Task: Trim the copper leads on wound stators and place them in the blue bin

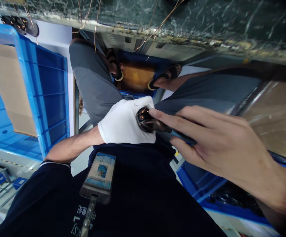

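My left hand (127, 121), in a white glove, is wrapped around a small black cylindrical part with copper wire ends (142, 117), held above my lap. The end face of that part points toward my right hand. My bare right hand (212, 140) grips dark pliers (166, 127), whose tip reaches the rim of the part. Its index finger stretches out to touch the wire end of the part. The jaws are blurred, so whether they close on a wire cannot be made out.
A worn green bench edge (182, 29) runs across the top, with loose copper wires (96, 29) hanging from it. On the left stands a blue crate (42, 75) with cardboard inside. Similar black parts (19, 24) lie behind it. Another blue bin (194, 184) sits lower right.
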Demonstrator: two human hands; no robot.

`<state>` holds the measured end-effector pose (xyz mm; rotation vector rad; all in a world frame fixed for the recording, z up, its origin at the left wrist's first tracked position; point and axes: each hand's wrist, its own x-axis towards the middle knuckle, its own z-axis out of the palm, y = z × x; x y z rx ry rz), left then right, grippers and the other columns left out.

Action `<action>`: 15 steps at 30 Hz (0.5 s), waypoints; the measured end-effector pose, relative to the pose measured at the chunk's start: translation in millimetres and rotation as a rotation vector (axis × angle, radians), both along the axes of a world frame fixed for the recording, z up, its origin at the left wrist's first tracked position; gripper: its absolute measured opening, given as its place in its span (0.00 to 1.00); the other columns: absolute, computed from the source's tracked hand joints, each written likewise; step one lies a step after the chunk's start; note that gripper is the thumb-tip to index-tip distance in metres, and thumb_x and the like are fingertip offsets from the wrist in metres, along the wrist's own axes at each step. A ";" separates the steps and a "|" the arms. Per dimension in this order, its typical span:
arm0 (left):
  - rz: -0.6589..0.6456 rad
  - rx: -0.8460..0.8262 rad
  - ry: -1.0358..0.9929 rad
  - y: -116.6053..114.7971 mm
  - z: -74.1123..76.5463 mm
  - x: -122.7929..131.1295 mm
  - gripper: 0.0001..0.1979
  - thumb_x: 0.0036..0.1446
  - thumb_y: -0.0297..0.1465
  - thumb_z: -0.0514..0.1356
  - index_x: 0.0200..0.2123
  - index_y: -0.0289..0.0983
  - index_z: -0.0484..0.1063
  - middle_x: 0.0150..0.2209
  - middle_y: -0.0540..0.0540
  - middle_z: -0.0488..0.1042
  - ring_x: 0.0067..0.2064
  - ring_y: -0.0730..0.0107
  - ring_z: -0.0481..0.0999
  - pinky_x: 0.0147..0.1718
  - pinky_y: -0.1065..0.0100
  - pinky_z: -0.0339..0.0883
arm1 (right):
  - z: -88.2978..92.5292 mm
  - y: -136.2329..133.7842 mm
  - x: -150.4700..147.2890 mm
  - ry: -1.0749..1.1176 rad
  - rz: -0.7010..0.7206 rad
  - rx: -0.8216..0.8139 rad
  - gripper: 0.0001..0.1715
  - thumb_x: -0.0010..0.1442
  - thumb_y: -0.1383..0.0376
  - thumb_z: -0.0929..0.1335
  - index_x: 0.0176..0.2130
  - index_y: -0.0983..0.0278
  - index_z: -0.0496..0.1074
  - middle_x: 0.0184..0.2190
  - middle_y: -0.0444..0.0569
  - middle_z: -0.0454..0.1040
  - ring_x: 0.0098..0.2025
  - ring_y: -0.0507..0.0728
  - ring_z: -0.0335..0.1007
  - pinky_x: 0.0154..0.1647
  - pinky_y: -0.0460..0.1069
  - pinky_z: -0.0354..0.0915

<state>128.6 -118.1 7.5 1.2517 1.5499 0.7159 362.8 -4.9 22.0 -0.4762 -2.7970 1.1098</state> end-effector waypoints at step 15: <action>-0.008 0.013 0.024 -3.1 -2.6 6.6 0.11 0.56 0.29 0.71 0.37 0.42 0.70 0.33 0.49 0.80 0.37 0.59 0.83 0.39 0.58 0.74 | 9.8 1.1 3.5 -0.107 -0.002 -0.013 0.38 0.77 0.69 0.67 0.80 0.54 0.69 0.37 0.43 0.75 0.30 0.55 0.73 0.36 0.52 0.71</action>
